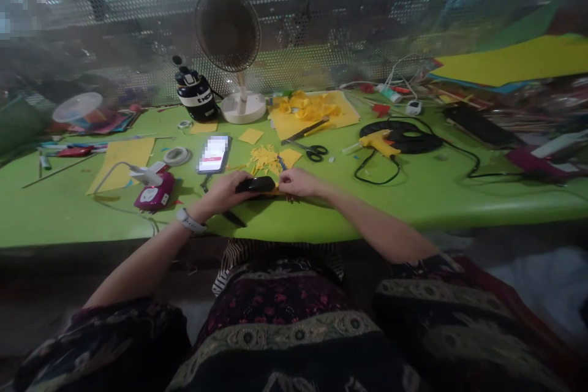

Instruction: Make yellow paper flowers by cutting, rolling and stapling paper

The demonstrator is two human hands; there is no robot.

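Left hand (pixel 224 192) curled round a black object (pixel 258 184), right hand (pixel 298 183) pinching a slim blue item (pixel 281 163) — a slip could scatter nearby yellow scraps (pixel 263 159).

1 fan (pixel 228 29) (white-based) stands beside 1 black bottle (pixel 197 98).

Printed in dark capitals across the pale band (pixel 196 100) of a black bottle (pixel 204 114) on the green worktop (pixel 312 220): "ENC", then too unclear to read. Blurred beyond reading on the lit phone (pixel 212 163).
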